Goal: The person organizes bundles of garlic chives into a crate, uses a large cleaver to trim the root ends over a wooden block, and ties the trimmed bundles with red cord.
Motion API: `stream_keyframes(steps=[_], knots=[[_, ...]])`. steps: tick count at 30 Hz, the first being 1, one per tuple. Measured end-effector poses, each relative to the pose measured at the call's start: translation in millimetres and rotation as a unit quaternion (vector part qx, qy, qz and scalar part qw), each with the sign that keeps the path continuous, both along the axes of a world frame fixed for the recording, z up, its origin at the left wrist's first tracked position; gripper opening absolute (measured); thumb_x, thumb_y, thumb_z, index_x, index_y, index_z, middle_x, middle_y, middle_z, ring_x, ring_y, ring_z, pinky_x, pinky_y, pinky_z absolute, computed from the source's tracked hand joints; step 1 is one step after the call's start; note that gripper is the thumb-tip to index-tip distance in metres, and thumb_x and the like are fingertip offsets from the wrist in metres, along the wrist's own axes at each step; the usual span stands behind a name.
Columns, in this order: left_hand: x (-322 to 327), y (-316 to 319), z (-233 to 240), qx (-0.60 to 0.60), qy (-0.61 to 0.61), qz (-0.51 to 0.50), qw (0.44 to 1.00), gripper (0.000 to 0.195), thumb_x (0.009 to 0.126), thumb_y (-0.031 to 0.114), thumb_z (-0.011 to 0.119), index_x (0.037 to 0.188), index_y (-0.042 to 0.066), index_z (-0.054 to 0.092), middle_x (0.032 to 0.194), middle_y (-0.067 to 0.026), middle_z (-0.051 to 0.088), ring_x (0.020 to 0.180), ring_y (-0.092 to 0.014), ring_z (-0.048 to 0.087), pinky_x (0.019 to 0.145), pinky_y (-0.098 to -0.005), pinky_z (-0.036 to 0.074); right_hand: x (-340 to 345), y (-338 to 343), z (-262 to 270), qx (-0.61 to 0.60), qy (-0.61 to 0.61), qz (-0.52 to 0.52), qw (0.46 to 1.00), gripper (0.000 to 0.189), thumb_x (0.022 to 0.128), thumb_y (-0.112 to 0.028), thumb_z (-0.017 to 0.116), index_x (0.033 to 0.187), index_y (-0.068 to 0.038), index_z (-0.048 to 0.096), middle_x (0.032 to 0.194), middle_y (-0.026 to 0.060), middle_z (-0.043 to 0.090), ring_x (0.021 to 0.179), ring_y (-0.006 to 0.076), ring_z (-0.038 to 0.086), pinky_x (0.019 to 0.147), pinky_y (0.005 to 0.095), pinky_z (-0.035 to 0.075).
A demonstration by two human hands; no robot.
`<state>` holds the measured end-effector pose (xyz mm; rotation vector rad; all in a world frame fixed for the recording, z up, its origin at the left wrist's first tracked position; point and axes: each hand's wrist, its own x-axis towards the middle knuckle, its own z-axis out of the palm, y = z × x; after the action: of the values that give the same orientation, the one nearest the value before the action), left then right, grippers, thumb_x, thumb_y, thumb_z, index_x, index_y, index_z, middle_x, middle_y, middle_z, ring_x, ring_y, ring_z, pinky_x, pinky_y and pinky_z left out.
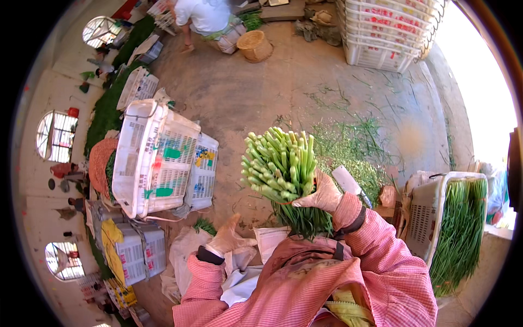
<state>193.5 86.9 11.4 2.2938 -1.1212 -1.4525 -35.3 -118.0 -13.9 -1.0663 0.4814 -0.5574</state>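
My gloved right hand (320, 196) grips a thick bundle of green stalks (282, 163) near a red band. The pale cut ends point up towards me, and the dark green leaves hang down over my lap. To the left, my gloved left hand (229, 237) is held apart from the bundle, thumb and fingers spread, with nothing in it. Below that hand lie white woven sacks (186, 249) and a small tuft of greens (205, 226). Just right of my right hand, a cleaver (347, 180) with a broad blade rests by a heap of chopped stalk trimmings (363, 171).
White plastic crates (171, 159) stand on the left, with a strapped grey crate (139, 249) nearer me. At right, a crate of long green stalks (457, 229) stands close. Stacked crates (384, 36), a wicker basket (255, 45) and a crouching person (204, 18) are farther off.
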Motion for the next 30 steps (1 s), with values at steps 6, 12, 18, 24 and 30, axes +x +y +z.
stream_keyframes(steps=[6, 12, 18, 24, 30], knots=[[-63, -146, -29, -0.239, 0.363, 0.086, 0.897, 0.096, 0.055, 0.017, 0.083, 0.132, 0.003, 0.027, 0.122, -0.0111, 0.047, 0.117, -0.022, 0.042, 0.097, -0.0334, 0.036, -7, 5, -67, 0.133, -0.006, 0.056, 0.99, 0.074, 0.062, -0.023, 0.081, 0.122, -0.002, 0.045, 0.114, 0.0074, 0.055, 0.104, 0.0159, 0.049, 0.093, 0.0314, 0.038], [-82, -197, -112, -0.239, 0.305, 0.091, 0.917, 0.085, 0.059, 0.006, 0.076, 0.13, 0.006, 0.03, 0.117, -0.0089, 0.05, 0.1, -0.02, 0.055, 0.087, -0.0331, 0.045, -28, -2, -132, 0.164, 0.184, 0.02, 0.969, 0.068, 0.068, -0.03, 0.076, 0.122, -0.002, 0.045, 0.113, 0.0124, 0.056, 0.107, 0.0217, 0.05, 0.094, 0.0334, 0.037], [-96, -198, -310, -0.157, 0.042, -0.058, 0.985, 0.101, 0.05, 0.02, 0.08, 0.132, 0.004, 0.024, 0.116, -0.0151, 0.051, 0.105, -0.026, 0.052, 0.092, -0.0329, 0.04, -132, 17, -339, -0.104, 0.569, -0.121, 0.807, 0.069, 0.07, -0.02, 0.07, 0.129, -0.006, 0.036, 0.124, 0.0145, 0.047, 0.116, 0.0295, 0.044, 0.098, 0.0359, 0.034], [-115, -192, -420, -0.039, -0.094, -0.136, 0.985, 0.107, 0.049, 0.015, 0.081, 0.134, 0.0, 0.018, 0.119, -0.0182, 0.047, 0.108, -0.027, 0.048, 0.096, -0.0303, 0.036, -161, -13, -429, -0.197, 0.734, 0.047, 0.649, 0.061, 0.074, -0.012, 0.056, 0.129, -0.007, 0.032, 0.121, 0.0129, 0.048, 0.111, 0.0287, 0.047, 0.09, 0.0381, 0.039], [-147, -199, -398, -0.088, -0.192, -0.272, 0.939, 0.13, 0.044, 0.054, 0.077, 0.138, 0.002, 0.004, 0.139, -0.0185, 0.018, 0.13, -0.033, 0.016, 0.1, -0.0532, 0.018, -155, -35, -384, -0.16, 0.657, 0.131, 0.725, 0.036, 0.072, -0.002, 0.055, 0.105, -0.015, 0.054, 0.098, 0.0119, 0.056, 0.096, 0.0302, 0.056, 0.078, 0.0393, 0.046]])
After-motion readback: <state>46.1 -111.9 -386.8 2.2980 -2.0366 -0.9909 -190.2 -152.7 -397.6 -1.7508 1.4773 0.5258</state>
